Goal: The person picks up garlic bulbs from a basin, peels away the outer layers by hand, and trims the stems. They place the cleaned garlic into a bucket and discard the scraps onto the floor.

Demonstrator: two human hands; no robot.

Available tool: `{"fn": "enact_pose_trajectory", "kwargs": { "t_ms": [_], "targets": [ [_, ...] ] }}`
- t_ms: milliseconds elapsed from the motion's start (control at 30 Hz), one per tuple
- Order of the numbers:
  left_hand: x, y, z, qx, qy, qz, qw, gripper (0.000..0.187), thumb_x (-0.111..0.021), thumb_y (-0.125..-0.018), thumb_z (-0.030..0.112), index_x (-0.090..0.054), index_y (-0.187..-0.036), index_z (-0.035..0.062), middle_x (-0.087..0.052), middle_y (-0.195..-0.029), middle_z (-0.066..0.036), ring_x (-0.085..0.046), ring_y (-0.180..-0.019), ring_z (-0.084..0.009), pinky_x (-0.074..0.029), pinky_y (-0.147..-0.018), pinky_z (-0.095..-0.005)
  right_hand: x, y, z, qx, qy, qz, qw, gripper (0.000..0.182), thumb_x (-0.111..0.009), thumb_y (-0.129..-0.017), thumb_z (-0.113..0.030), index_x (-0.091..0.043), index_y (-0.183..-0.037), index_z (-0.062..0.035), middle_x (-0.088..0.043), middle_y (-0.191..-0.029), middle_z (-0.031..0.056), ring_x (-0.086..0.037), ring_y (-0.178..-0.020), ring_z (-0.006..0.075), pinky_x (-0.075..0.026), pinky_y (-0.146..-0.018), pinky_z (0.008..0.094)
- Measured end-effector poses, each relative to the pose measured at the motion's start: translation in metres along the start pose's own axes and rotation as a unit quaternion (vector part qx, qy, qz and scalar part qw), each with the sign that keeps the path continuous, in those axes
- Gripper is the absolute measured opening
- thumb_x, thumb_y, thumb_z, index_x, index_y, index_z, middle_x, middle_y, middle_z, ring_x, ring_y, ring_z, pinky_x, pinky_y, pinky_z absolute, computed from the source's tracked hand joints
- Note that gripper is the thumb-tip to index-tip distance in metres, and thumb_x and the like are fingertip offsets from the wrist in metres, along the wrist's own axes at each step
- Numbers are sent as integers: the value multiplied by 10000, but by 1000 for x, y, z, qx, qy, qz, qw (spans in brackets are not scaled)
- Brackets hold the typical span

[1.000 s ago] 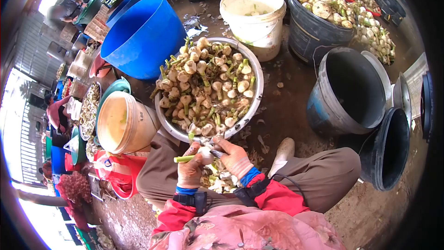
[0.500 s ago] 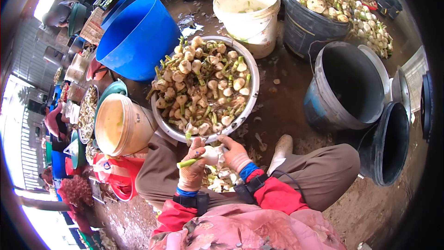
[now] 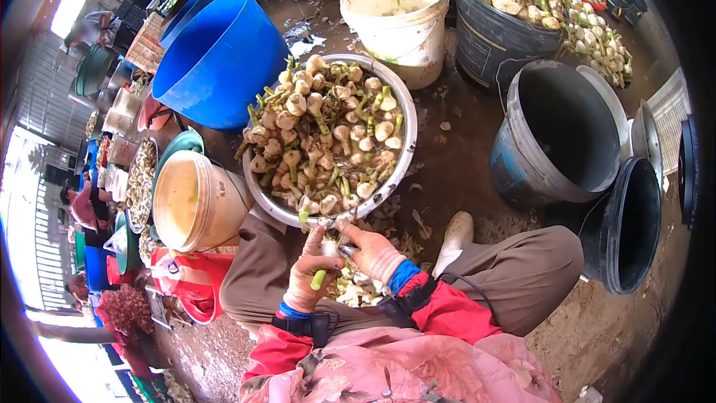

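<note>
A garlic bulb (image 3: 330, 247) is held between my two hands, just in front of the basin's near rim. My left hand (image 3: 306, 280) is closed around it, and its cut green stem (image 3: 319, 279) pokes out below the fingers. From the right, my right hand (image 3: 373, 255) closes on the bulb, its index finger stretched toward the rim. A small dark patch shows at the right thumb; I cannot tell what it is. Much of the bulb is hidden by the fingers. Beyond the hands, a round metal basin (image 3: 412, 130) is heaped with garlic bulbs (image 3: 321, 123). Pale peelings (image 3: 356, 288) lie below the hands.
A blue tub (image 3: 216, 67) and cream bucket (image 3: 183, 201) stand left. Behind the basin are a white bucket (image 3: 395, 37) and a black bucket of garlic (image 3: 507, 37). Grey (image 3: 514, 157) and black buckets (image 3: 630, 231) stand right. Other people work at far left.
My right hand has moved left and turned over the bulb, covering more of it. The left hand has shifted slightly down, and the stem now points more downward.
</note>
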State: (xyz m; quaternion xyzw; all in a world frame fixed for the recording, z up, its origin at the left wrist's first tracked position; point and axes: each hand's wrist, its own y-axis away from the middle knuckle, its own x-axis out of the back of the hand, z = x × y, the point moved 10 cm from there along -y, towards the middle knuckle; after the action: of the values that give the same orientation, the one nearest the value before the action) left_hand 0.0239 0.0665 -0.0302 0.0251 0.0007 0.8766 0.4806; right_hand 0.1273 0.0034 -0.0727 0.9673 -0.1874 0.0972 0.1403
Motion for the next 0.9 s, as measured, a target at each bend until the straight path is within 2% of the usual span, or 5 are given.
{"fn": "enact_pose_trajectory", "kwargs": {
  "t_ms": [333,733,833,867,900],
  "targets": [
    [-18,0,12,-77,-221,-23,972,223,-752,-626,2,-732,-801,137,-439,-1360,-171,-352,-1303,-326,-304,-1031,-343,-6,3,-3,20,54,7,998,537,-594,-753,-33,-472,-1274,-82,-588,-1112,218,-568,-1024,366,-452,-867,361],
    [105,-21,-13,-5,488,248,837,381,-615,-815,259,-544,-1115,35,-572,-1101,-160,-557,-989,-351,-499,-843,-517,-12,1,66,-128,23,-41,991,428,-565,-769,-57,-555,-1193,-117,-606,-1067,220,-572,-986,374,-446,-846,365],
    [206,-42,21,-175,754,-67,630,567,-396,-927,322,-255,-1382,16,-394,-1365,-137,-369,-1275,-269,-249,-1062,-526,-9,2,64,-107,15,-17,994,412,-559,-774,-40,-564,-1180,-111,-615,-1050,209,-588,-959,354,-452,-829,350],
    [228,-46,38,-257,674,-46,691,614,-396,-926,345,-195,-1422,44,-324,-1428,-144,-313,-1320,-288,-233,-1079,-521,-10,1,65,-105,16,-16,994,412,-559,-774,-40,-564,-1180,-111,-615,-1050,209,-588,-959,354,-452,-829,350],
    [217,-44,60,-185,576,396,691,627,-446,-911,380,-253,-1398,35,-351,-1411,-148,-312,-1320,-287,-305,-1041,-516,-11,-1,69,-111,-7,-11,994,388,-566,-780,-44,-574,-1163,-104,-623,-1031,202,-596,-942,340,-453,-821,344]
  ]
}}
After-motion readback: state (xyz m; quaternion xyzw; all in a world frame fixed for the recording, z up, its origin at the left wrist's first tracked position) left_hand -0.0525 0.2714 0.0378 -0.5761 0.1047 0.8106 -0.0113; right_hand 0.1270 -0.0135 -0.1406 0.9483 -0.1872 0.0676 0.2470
